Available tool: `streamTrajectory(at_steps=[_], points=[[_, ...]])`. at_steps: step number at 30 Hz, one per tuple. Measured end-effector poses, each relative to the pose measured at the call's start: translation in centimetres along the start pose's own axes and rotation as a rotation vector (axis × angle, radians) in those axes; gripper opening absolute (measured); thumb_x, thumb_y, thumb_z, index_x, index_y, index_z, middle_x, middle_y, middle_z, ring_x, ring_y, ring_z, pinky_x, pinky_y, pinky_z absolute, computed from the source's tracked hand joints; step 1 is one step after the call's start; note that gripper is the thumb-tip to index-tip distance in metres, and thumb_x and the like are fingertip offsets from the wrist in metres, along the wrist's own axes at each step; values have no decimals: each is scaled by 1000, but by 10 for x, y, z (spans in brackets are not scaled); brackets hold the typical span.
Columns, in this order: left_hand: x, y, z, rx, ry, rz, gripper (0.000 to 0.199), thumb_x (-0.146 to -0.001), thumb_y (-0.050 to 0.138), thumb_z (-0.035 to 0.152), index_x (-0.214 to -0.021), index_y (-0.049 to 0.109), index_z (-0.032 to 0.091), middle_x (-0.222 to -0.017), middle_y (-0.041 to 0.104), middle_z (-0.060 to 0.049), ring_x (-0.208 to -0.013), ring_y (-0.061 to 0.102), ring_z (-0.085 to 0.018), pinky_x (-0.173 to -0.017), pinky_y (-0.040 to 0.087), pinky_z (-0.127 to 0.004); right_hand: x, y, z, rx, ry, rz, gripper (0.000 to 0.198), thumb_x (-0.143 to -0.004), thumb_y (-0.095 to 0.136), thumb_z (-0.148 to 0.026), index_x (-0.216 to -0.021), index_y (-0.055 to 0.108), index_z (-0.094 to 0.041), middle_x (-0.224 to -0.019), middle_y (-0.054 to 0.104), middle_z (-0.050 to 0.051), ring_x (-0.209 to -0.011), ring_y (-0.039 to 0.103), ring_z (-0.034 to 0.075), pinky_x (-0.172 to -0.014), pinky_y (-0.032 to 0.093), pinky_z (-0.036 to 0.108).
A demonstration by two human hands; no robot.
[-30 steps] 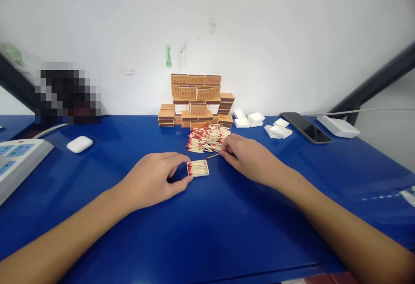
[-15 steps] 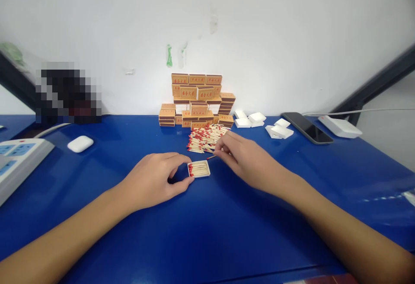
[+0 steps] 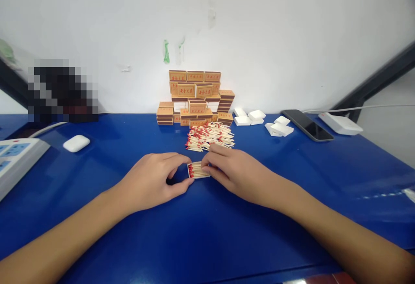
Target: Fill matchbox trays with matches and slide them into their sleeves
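Observation:
A small white matchbox tray lies on the blue table, with several red-headed matches side by side in it, heads to the left. My left hand grips the tray's left end between thumb and index finger. Over the tray's right end is my right hand, its thumb and index finger pinched together at a match; the fingertips hide most of that match and the tray's right edge. Just beyond my right hand spreads a loose pile of matches.
Behind the pile, stacked matchboxes stand against the wall. White empty trays and a phone lie to the right, near a white box. A white earbud case and a power strip are on the left.
My right hand has moved left and toward me, bringing a match from beside the pile to the tray. My left hand stays on the tray's end. The view has shifted slightly.

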State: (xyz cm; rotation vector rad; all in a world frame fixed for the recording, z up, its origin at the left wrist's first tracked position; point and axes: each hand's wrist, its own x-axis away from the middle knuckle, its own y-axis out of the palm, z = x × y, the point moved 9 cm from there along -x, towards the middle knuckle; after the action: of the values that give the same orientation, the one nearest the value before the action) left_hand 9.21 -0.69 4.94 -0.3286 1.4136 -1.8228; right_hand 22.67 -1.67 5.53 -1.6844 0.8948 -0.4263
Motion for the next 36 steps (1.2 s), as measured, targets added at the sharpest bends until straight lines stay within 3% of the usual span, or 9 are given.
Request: streamTrajectory(at_steps=[4,12,16,22,27,33,36], points=[[0,-1,2,-12,12,0,28,-95,67,38,-116,72,22,-70,57,5,-59,53,-11,-57,38,-26,1,-17,20,26,42,97,14,-105,53,-19,-104,66,-18,-100,63,7,-85,61,19,-75,47,32],[0,-1,0,-41,-12,-29,30,-95,66,41,-116,73,20,-71,59,4,-60,55,-12,-57,38,-26,-2,-7,48,15,131,-8,12,-101,54,-17,-93,62,-19,-99,62,6,-82,58,18,-72,45,31],[-1,-1,0,-51,-16,-37,30,-95,66,41,-116,73,21,-71,59,3,-60,54,-12,-57,37,-26,-1,-3,44,21,127,-52,14,-103,50,-19,-91,58,-19,-98,62,7,-83,58,19,-72,45,31],[-1,1,0,-42,-24,-48,29,-95,65,40,-116,72,21,-72,59,4,-61,55,-12,-58,37,-26,-1,-15,20,-80,115,97,11,-106,51,-25,-99,57,-20,-99,62,6,-84,59,19,-74,46,31],[-2,1,-1,-36,-27,-43,28,-95,65,40,-115,72,22,-72,60,3,-61,56,-12,-58,37,-26,-2,0,1,-84,61,22,8,-102,53,-18,-100,60,-18,-102,64,7,-84,60,18,-74,46,31],[-1,-1,1,-36,-14,-30,28,-95,65,39,-116,72,21,-71,59,3,-60,55,-12,-57,37,-25,-2,-15,14,-141,17,122,8,-99,59,-18,-96,66,-19,-86,60,2,-78,56,16,-70,42,28],[-1,-1,1,-33,-16,-33,28,-95,65,39,-115,73,21,-71,59,3,-59,55,-12,-57,37,-25,-2,-13,16,-149,5,93,7,-98,62,-19,-94,68,-20,-85,59,1,-76,54,15,-70,42,28]])
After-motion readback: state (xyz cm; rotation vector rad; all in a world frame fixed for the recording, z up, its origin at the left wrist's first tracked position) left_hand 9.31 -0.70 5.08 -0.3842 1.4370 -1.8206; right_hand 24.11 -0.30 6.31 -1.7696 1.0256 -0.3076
